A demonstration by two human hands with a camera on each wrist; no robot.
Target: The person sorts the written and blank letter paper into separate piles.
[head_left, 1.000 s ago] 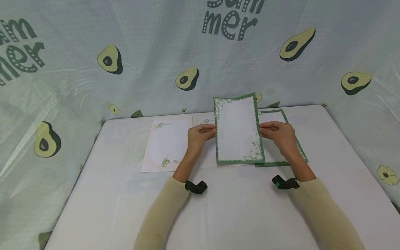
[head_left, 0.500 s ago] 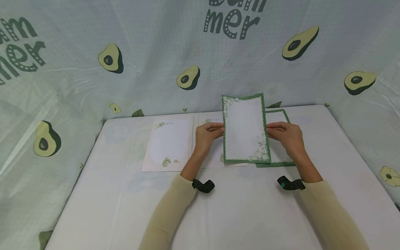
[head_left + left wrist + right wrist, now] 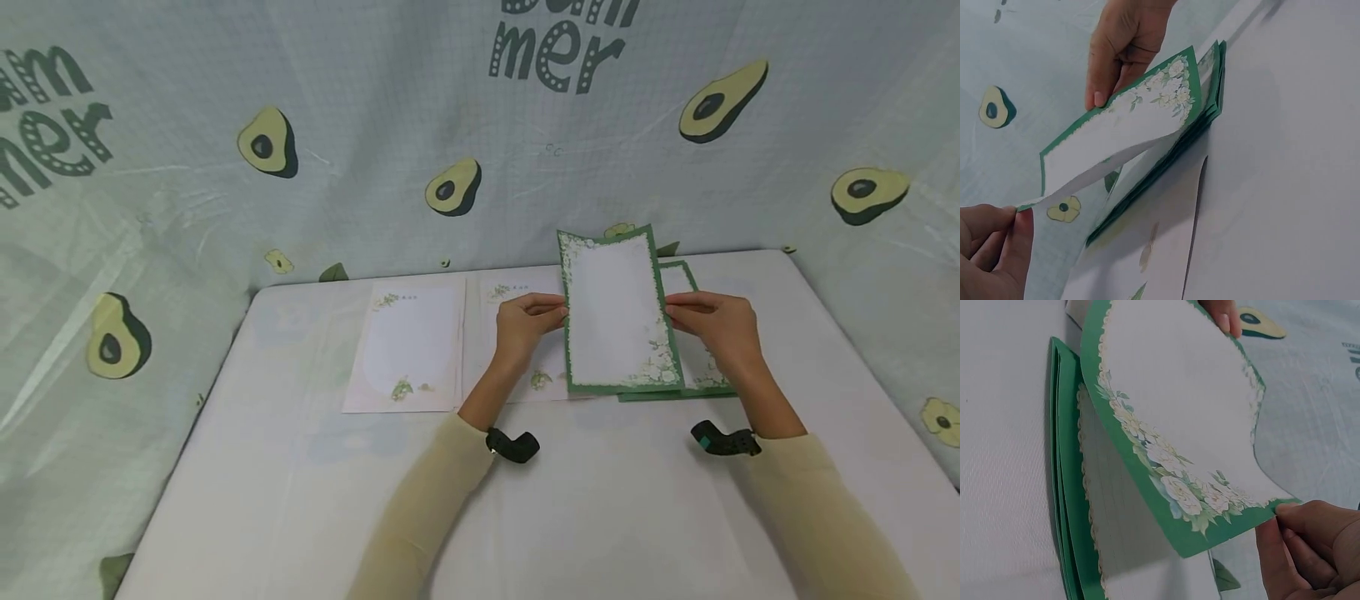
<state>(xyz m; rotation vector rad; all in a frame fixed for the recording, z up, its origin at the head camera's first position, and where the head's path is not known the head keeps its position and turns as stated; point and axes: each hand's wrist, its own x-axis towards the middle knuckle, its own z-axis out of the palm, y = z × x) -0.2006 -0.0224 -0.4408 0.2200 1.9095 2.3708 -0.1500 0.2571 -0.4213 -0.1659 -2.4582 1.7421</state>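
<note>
A sheet of paper (image 3: 618, 312) with a green border and white flowers is held up between both hands, its surface bowed. My left hand (image 3: 522, 329) pinches its left edge between thumb and fingers. On the opposite edge my right hand (image 3: 723, 325) pinches the paper likewise. Below it lies a stack of green-bordered sheets (image 3: 705, 371), partly covered in the head view. The right wrist view shows the lifted sheet (image 3: 1172, 381) tilted over that stack (image 3: 1072, 475). Seen from the left wrist, the stack (image 3: 1160, 169) has several layered green edges.
Left of the green stack lie pale pink sheets, one pile (image 3: 408, 350) at the left and another (image 3: 480, 333) partly behind the left forearm. All rest on a white-covered table (image 3: 600, 500). A curtain (image 3: 360, 125) printed with avocados hangs behind the table.
Both hands have moved to the right with the green-bordered sheet, which now overlaps more of the stack. More of the second pink pile shows. The grip looks the same.
</note>
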